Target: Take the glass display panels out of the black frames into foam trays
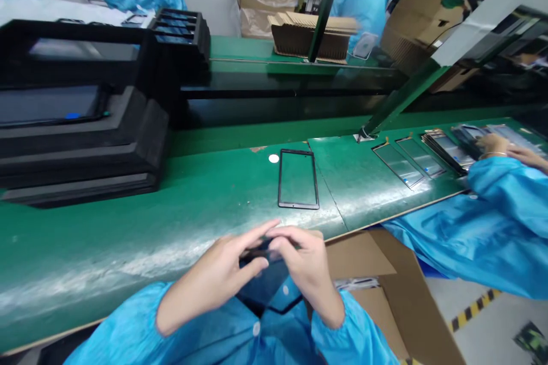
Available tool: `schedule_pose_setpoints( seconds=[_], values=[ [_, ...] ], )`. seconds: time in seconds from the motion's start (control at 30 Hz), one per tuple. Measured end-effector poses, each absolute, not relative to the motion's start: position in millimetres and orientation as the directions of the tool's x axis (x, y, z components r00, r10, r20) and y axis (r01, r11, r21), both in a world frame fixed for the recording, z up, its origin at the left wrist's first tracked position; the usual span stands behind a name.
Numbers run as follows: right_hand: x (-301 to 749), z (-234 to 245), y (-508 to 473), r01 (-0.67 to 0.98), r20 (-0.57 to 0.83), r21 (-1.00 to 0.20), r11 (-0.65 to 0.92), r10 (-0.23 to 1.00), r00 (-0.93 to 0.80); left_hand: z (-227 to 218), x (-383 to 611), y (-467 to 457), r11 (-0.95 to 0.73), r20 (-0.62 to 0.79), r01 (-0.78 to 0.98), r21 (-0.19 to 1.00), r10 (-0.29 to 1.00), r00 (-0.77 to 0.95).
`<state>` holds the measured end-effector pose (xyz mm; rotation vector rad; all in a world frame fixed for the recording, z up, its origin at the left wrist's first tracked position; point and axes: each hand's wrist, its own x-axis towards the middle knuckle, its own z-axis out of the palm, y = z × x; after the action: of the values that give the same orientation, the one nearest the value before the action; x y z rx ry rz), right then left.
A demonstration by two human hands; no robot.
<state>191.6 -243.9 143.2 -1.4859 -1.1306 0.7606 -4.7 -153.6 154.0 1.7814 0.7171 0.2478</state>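
Observation:
Close to my body, just off the bench's front edge, I hold a see-through black-edged glass panel [269, 285], tilted, with my blue smock showing through it. My left hand [225, 265] has its fingers along the panel's upper edge and its thumb below. My right hand [305, 262] pinches the same edge from the other side, its fingertips meeting the left ones. Some of the panel's top is hidden behind the fingers. Flat on the green bench beyond my hands lies a thin black rectangular frame [279, 182], with a round white sticker [273, 158] beside it.
Black foam trays [141, 137] are stacked at left, one bearing a dark panel. To the right, several glass panels [398, 165] lie on the bench near a co-worker's hands [494, 145]. A green post [398, 100] rises behind. An open cardboard box [411, 291] stands below right.

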Motion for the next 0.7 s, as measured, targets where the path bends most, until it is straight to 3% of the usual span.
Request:
schedule_pose_setpoints(
  seconds=[0.1,0.17,0.27,0.33,0.4,0.5,0.6,0.67,0.7],
  values=[
    [212,137,-245,0.367,0.251,-0.929,0.042,0.799,0.546,151,-8,-150,0.086,-0.235,0.254,0.963,0.727,0.645],
    [227,131,-247,0.240,0.146,-0.971,0.004,0.802,0.579,148,-14,-147,0.188,-0.227,0.127,0.974,0.826,0.517],
    [235,125,-250,-0.084,-0.076,-0.996,-0.040,0.872,0.483,143,-22,-144,0.200,-0.190,0.017,0.980,0.901,0.391],
    [229,124,-251,-0.176,-0.094,-0.984,-0.007,0.867,0.490,141,-24,-144,0.196,-0.184,0.006,0.981,0.911,0.370],
    [220,126,-251,-0.167,-0.056,-0.985,0.042,0.839,0.541,139,-26,-145,0.157,-0.157,0.030,0.987,0.915,0.371],
    [211,131,-250,-0.116,-0.018,-0.992,0.058,0.824,0.567,143,-27,-142,-0.159,0.089,0.195,0.968,0.941,0.326],
    [205,136,-250,-0.086,-0.013,-0.995,0.043,0.825,0.564,156,-26,-131,-0.616,0.409,0.395,0.682,0.769,0.492],
    [200,138,-252,-0.072,-0.020,-0.997,0.024,0.829,0.559,164,-22,-123,-0.774,0.403,0.364,0.519,0.597,0.694],
    [198,139,-254,-0.066,-0.030,-0.998,0.009,0.825,0.564,168,-19,-119,-0.803,0.358,0.330,0.496,0.535,0.765]
  ],
)
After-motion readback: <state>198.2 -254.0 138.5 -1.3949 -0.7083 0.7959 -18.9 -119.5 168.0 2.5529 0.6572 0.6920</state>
